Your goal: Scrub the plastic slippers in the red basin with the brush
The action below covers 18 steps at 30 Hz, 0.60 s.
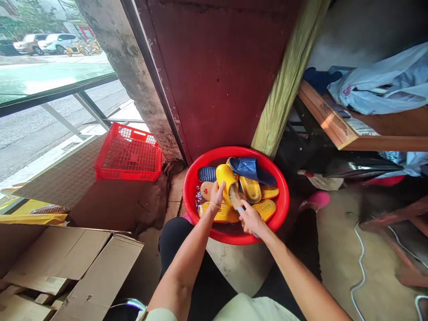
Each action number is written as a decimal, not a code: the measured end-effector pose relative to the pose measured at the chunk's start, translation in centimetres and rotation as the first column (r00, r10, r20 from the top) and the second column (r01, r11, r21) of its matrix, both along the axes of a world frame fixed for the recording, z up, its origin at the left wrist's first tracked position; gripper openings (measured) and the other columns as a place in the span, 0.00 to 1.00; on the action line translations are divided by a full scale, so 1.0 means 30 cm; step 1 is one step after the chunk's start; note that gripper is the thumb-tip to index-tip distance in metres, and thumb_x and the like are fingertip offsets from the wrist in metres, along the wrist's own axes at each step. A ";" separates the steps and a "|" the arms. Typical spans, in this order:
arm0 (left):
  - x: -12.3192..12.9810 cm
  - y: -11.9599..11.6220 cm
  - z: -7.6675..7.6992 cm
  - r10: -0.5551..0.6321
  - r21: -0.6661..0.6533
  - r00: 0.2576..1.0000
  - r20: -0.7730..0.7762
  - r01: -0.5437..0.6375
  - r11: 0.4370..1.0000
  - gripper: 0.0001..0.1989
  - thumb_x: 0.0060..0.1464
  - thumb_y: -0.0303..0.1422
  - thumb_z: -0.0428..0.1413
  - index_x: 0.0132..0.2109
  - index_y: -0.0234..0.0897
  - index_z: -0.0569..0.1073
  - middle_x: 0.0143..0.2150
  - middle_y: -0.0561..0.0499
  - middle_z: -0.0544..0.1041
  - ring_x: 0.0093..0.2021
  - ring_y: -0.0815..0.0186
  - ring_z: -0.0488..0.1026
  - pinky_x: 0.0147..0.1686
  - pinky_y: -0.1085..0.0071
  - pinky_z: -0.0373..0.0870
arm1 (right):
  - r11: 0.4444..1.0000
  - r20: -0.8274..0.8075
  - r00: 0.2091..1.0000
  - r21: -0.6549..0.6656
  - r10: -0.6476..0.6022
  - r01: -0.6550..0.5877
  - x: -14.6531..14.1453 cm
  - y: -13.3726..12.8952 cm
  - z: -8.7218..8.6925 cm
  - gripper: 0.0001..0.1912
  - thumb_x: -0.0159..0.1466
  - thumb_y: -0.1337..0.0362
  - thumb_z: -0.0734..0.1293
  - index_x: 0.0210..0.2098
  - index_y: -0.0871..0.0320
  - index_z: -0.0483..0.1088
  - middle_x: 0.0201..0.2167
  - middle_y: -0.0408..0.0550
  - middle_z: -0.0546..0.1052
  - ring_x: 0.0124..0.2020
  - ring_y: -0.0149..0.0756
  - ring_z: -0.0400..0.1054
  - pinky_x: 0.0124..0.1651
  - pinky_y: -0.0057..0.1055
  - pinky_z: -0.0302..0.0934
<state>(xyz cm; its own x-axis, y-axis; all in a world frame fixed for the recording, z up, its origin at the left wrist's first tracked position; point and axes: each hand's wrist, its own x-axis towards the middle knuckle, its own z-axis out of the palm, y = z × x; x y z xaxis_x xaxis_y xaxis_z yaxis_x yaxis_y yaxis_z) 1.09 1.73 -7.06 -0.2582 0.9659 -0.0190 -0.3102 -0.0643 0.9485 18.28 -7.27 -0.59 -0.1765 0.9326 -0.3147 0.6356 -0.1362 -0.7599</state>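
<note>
My left hand (217, 196) is closed around the side of a yellow slipper (225, 176), holding it tilted over a red oval basin (284, 196). In my right hand (251, 218) is the handle of a scrubbing brush (236, 201), whose bristle end reaches into the slipper's opening. Beneath both hands, the basin holds several more slippers lying in water. Among them are a dark blue slipper (245, 168) at the back, yellow slippers (265, 208) with ridged surfaces, and a tan one (206, 191) with a cherry design at the left.
Behind the basin stands a dark red door (217, 80) with a yellow-green curtain (281, 84) beside it. A red plastic crate (129, 154) sits back left, cardboard boxes (110, 267) front left. On the right are a wooden drawer (347, 140) and a white cable (363, 258) on the floor.
</note>
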 end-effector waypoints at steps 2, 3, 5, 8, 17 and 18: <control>0.001 0.000 -0.009 -0.024 0.018 0.999 -0.041 0.025 1.000 0.24 0.52 0.50 0.62 0.49 0.37 0.75 0.45 0.47 0.79 0.47 0.61 0.76 0.48 0.67 0.71 | 0.997 -0.081 0.993 -0.013 -0.082 0.082 -0.066 0.058 -0.006 0.31 0.72 0.57 0.53 0.73 0.54 0.49 0.41 0.51 0.80 0.15 0.25 0.66 0.16 0.22 0.59; -0.004 0.001 -0.011 -0.031 0.015 0.999 -0.044 0.032 0.999 0.24 0.52 0.50 0.62 0.49 0.37 0.75 0.45 0.47 0.79 0.46 0.61 0.76 0.48 0.67 0.72 | 0.996 -0.093 0.992 0.002 -0.089 0.089 -0.088 0.083 -0.005 0.31 0.72 0.58 0.54 0.73 0.54 0.51 0.41 0.51 0.79 0.15 0.24 0.65 0.15 0.22 0.59; -0.023 0.004 -0.013 -0.020 -0.002 1.000 -0.024 0.020 1.000 0.25 0.53 0.50 0.61 0.49 0.37 0.75 0.45 0.47 0.80 0.46 0.61 0.76 0.48 0.67 0.72 | 1.000 -0.088 0.996 0.015 -0.015 0.017 -0.099 0.120 0.006 0.30 0.71 0.59 0.56 0.71 0.53 0.56 0.38 0.48 0.79 0.14 0.22 0.63 0.15 0.21 0.58; -0.054 0.008 -0.010 0.045 -0.019 0.999 0.019 -0.045 0.999 0.25 0.52 0.51 0.61 0.50 0.37 0.75 0.47 0.47 0.80 0.49 0.60 0.75 0.52 0.64 0.71 | 0.979 -0.112 0.976 -0.068 0.186 -0.194 -0.036 0.133 0.044 0.29 0.70 0.58 0.58 0.70 0.50 0.60 0.29 0.41 0.76 0.13 0.23 0.61 0.14 0.20 0.55; -0.084 0.019 0.027 0.269 -0.069 0.960 -0.077 -0.275 0.959 0.18 0.60 0.49 0.56 0.45 0.40 0.78 0.50 0.45 0.79 0.56 0.57 0.73 0.63 0.60 0.64 | 0.917 -0.126 0.935 -0.193 0.331 -0.351 0.129 -0.004 0.050 0.30 0.70 0.56 0.58 0.70 0.49 0.59 0.21 0.34 0.70 0.12 0.24 0.59 0.16 0.21 0.57; -0.082 0.017 0.029 0.273 -0.070 0.957 -0.095 -0.280 0.957 0.19 0.60 0.50 0.56 0.45 0.40 0.78 0.50 0.46 0.79 0.56 0.58 0.74 0.63 0.61 0.65 | 0.933 -0.100 0.944 -0.153 0.314 -0.326 0.117 -0.021 0.030 0.30 0.70 0.57 0.58 0.70 0.49 0.59 0.24 0.36 0.72 0.13 0.24 0.62 0.18 0.22 0.60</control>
<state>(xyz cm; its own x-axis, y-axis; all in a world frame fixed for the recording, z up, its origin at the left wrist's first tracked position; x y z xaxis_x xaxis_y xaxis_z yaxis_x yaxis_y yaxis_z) -1.38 2.26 -6.20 -0.5190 0.8526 -0.0615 -0.2107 -0.0578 0.9758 21.78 -7.89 0.31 -0.4850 0.7590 -0.4343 0.6102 -0.0620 -0.7898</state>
